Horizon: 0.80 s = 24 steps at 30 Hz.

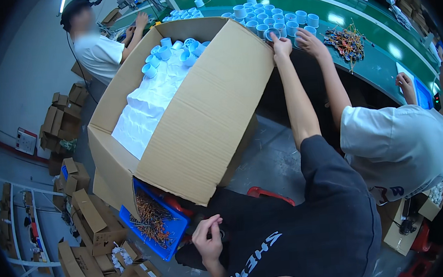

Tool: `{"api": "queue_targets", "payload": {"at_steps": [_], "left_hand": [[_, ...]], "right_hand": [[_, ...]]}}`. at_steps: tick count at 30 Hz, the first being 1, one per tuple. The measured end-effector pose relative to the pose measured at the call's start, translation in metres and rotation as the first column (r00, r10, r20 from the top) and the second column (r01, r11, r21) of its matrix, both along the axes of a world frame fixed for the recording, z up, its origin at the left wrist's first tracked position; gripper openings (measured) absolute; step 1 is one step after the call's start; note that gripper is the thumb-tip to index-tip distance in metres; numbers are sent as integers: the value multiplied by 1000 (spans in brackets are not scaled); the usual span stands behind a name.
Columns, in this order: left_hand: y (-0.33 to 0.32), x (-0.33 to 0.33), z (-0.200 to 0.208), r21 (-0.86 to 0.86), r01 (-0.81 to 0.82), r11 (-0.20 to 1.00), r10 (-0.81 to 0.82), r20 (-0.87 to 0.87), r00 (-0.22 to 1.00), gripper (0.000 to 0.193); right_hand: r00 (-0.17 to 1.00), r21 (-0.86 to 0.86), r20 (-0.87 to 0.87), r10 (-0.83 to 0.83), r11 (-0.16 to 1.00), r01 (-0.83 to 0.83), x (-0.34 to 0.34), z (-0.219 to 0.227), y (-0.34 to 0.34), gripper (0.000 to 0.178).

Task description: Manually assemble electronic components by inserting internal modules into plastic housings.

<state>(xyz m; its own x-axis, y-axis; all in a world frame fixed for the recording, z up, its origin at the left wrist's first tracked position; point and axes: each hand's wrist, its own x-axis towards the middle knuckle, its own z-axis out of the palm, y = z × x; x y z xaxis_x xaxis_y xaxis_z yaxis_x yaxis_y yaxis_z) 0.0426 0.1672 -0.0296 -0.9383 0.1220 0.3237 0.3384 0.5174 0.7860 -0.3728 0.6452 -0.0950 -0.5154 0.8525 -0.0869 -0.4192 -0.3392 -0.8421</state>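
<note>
Gripping a white spool (271,32), right hand (280,44); left hand (207,237) idle, lapward

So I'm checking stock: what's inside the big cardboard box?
Inside the cardboard box: crumpled white paper and light-blue cups at its far end. Anything beneath the paper is hidden.

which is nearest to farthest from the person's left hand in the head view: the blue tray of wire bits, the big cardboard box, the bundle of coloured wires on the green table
From the left hand:
1. Blue tray, just to its left on the floor.
2. Big cardboard box, above it, open flap hanging towards the hand.
3. Coloured wire bundle, far off at the upper right on the green table.
</note>
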Motion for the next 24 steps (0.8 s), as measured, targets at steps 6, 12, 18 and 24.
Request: {"api": "queue_targets", "payload": {"at_steps": [6,12,18,24], "left_hand": [[1,-3,-15,23,76,997,-78,107,991,14],[-14,-11,-20,47,69,997,-77,188,979,14],[-27,-17,-24,107,-36,994,11,228,974,14],[-31,-12,-28,105,-54,993,27,243,970,14]], "right_hand": [[709,456,655,-261,885,-96,-6,-4,30,57],[618,482,718,-321,870,-108,-22,6,39,67],[627,508,698,-344,856,-96,-35,13,42,79],[574,649,690,-441,728,-221,-23,11,26,82]]}}
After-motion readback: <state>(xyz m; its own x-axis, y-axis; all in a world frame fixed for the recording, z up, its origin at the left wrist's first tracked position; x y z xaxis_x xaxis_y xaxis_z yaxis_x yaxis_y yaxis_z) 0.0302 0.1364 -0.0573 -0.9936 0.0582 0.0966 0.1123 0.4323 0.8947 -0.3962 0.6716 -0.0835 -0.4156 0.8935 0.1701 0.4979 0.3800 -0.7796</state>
